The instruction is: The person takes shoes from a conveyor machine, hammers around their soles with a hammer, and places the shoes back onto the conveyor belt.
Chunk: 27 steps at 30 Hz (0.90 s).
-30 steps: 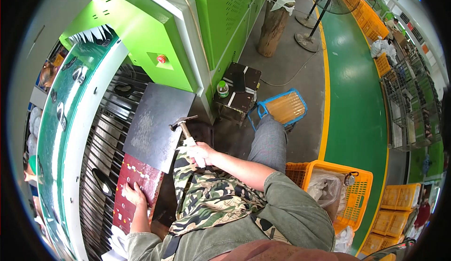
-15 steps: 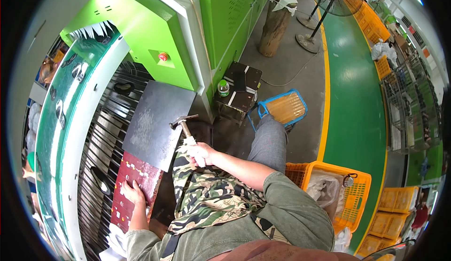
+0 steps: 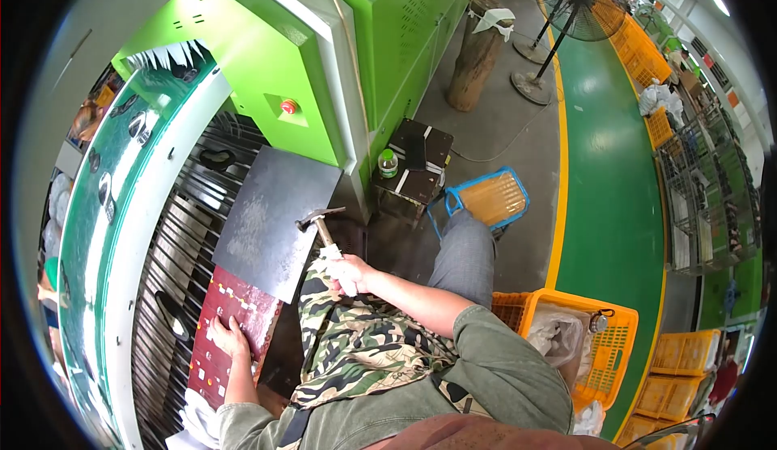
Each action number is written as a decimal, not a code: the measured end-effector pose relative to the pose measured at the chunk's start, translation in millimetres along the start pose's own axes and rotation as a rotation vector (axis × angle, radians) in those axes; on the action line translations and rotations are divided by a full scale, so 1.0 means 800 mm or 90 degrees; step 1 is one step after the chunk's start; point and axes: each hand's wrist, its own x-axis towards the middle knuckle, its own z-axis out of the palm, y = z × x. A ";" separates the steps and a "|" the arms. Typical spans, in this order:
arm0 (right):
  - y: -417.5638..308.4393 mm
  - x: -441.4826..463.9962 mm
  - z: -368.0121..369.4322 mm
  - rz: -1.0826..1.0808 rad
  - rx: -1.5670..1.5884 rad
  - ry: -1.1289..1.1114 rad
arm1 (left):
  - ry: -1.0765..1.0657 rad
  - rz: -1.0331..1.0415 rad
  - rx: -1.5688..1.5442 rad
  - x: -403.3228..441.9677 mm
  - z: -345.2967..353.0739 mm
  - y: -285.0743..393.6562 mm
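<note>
1. The right hand's grip is closed around the white-wrapped handle of a metal-headed hammer, on the right side of a grey, flat, scuffed sheet, the landmark here.
2. The hammer's head projects beyond the grip and overlaps the sheet's right edge in view; whether the 2 touch, I cannot tell.
3. The left hand's grip is loose and spread, palm down on a dark-red rectangular board, which adjoins the sheet's near end.
4. A black, elongated shoe-like piece lies on dark metal bars, left of the board and nearer the person than the sheet.
</note>
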 end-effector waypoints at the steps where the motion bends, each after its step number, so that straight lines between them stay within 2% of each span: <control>1: 0.000 -0.002 0.000 -0.006 0.002 0.006 | -0.002 0.001 -0.001 -0.001 0.001 -0.001; 5: 0.005 0.009 -0.008 0.043 0.137 -0.025 | -0.030 -0.037 0.005 -0.002 -0.004 0.005; 6: 0.013 0.019 -0.008 -0.010 0.088 -0.007 | -0.050 -0.068 -0.007 -0.001 -0.010 0.011; 7: 0.009 0.014 -0.007 -0.001 0.049 0.012 | -0.042 -0.062 0.000 -0.001 -0.017 0.019; 8: 0.008 0.004 -0.001 -0.044 0.063 -0.020 | -0.027 -0.043 0.005 0.000 -0.009 0.011; 9: 0.017 0.018 -0.012 -0.025 0.046 -0.038 | 0.010 -0.010 -0.008 -0.002 0.000 -0.005; 11: 0.009 0.009 -0.011 -0.030 -0.004 0.000 | 0.020 -0.028 -0.017 0.004 0.003 -0.004; 12: 0.009 0.009 -0.013 -0.023 0.012 -0.029 | 0.032 -0.029 -0.032 0.007 0.010 -0.012; 14: -0.001 -0.004 -0.003 -0.013 0.036 -0.020 | 0.033 -0.116 -0.092 0.032 0.008 -0.004; 16: -0.001 -0.006 0.001 -0.007 0.024 -0.008 | 0.053 -0.153 -0.313 0.076 0.044 -0.020; 18: -0.004 -0.007 -0.004 -0.009 0.012 0.013 | 0.093 -0.123 -0.358 0.119 0.042 0.025; 21: 0.003 -0.004 -0.009 -0.010 0.031 -0.007 | 0.008 -0.131 -0.623 0.204 0.082 0.063; 22: 0.000 -0.006 -0.006 0.000 0.010 0.004 | -0.066 -0.196 -0.687 0.222 0.066 0.103; 24: 0.007 -0.004 -0.006 0.009 0.009 0.032 | -0.152 -0.272 -0.773 0.261 0.060 0.161; 27: 0.011 -0.003 -0.005 -0.009 0.015 0.021 | -0.241 -0.357 -0.841 0.328 0.103 0.206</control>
